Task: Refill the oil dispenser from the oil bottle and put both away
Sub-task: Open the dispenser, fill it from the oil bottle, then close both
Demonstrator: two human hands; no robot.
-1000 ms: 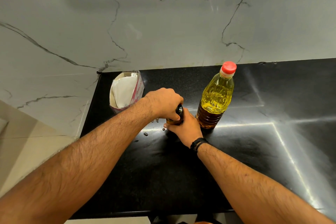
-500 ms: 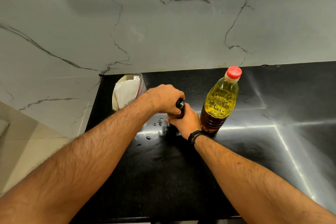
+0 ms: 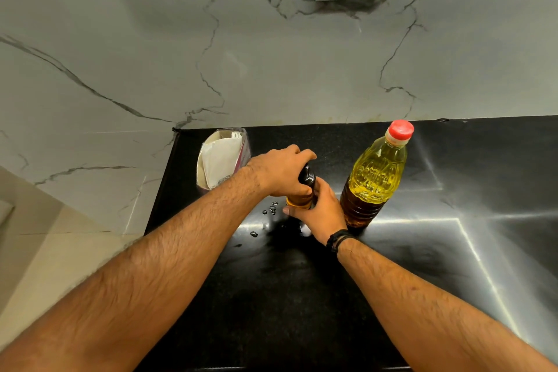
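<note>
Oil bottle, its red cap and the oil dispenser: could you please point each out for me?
oil bottle (image 3: 373, 181), head view, on its yellow midsection.
red cap (image 3: 400, 129), head view, on the cap's top.
oil dispenser (image 3: 299, 200), head view, on the amber body between the hands.

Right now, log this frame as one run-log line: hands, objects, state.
left hand: grips black top | right hand: holds small amber oil dispenser | red-capped yellow plastic oil bottle: upright, capped | black counter: droplets
</note>
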